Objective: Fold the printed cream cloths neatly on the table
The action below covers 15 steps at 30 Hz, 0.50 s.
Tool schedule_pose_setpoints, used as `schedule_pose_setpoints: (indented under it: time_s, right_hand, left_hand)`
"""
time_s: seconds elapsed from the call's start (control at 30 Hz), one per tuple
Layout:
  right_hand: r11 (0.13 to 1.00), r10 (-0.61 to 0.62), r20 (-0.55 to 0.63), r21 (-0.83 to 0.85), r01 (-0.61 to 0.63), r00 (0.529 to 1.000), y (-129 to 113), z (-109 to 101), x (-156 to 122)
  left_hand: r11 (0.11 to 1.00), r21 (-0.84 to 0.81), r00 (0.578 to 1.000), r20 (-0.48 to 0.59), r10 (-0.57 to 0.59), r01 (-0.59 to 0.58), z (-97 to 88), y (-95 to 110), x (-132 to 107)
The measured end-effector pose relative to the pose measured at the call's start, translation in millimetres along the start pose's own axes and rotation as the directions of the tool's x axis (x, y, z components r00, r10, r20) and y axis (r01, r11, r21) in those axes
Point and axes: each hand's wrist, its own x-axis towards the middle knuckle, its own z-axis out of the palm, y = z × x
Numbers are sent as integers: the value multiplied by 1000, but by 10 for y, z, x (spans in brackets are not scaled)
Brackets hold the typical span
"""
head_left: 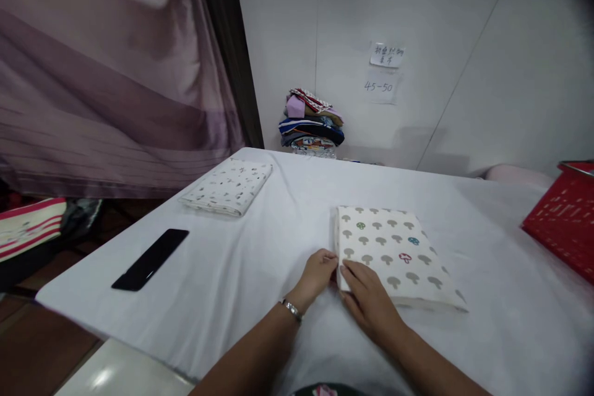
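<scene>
- The left hand (320, 272) is held with curled fingers, bent toward the right hand.
- The right hand (371, 300) is placed just beside it, back turned upward, fingers directed forward and leftward.
- Behind the hands, the left forearm (253, 352) and the right forearm (431, 359) are slanted inward.

Folded cloth (387, 241), laid flat
White, it is printed with rows of grey mushrooms, a few picked out in green, blue and red; it is folded into a thick four-sided pad on the table (297, 210), layers exposed along its near edge.
</scene>
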Motion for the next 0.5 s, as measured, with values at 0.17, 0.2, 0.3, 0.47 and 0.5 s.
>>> schedule_pose_setpoints:
  time_s: [0.17, 0.2, 0.3, 0.47, 0.5]
  right_hand:
    - [989, -53, 72, -133, 62, 996, -41, 58, -81]
    - [986, -57, 92, -150, 71, 994, -55, 61, -80]
    - [980, -65, 138, -176, 89, 988, -92, 56, -63]
    - [972, -62, 177, -213, 100, 982, -116, 43, -43]
    - [971, -63, 178, -218, 102, 982, -115, 42, -44]
  left_hand:
    - [955, 273, 991, -40, 131, -116, -30, 221, 280]
    - [930, 346, 987, -52, 155, -127, -24, 282, 362]
    - [845, 512, 971, -80, 225, -153, 22, 450, 613]
    - [782, 604, 959, -98, 264, -154, 135, 587, 898]
    - [776, 612, 957, -101, 271, -155, 148, 588, 926]
